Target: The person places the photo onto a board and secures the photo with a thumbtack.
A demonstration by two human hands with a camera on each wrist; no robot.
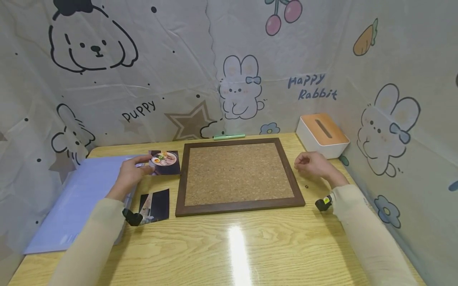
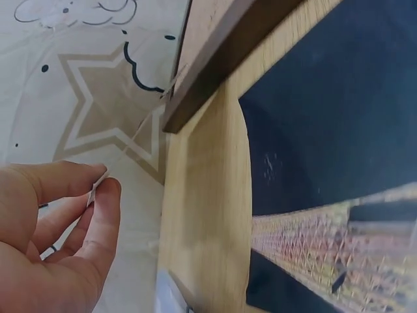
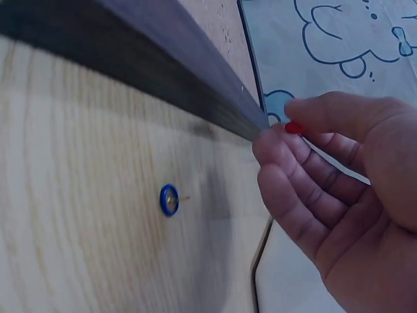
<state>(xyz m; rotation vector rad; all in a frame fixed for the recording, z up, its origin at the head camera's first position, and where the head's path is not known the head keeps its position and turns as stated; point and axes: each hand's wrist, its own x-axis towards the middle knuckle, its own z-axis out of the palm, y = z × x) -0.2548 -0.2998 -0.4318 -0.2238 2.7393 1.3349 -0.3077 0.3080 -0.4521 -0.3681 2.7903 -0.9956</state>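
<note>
left hand [image 1: 130, 173] is pinching food photo [image 1: 165, 161] at 9 o'clock of corkboard [image 1: 237, 173] | right hand [image 1: 312, 163] is pinching red pin [image 3: 295, 128] at 3 o'clock | corkboard is lying between, long axis running 9-to-3

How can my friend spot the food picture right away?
Find the big brown-framed corkboard on the table. Just left of it, the fingers of the left hand pinch the food picture. Its bowl of food sets it apart from the mostly dark picture lying nearer the viewer.
</note>
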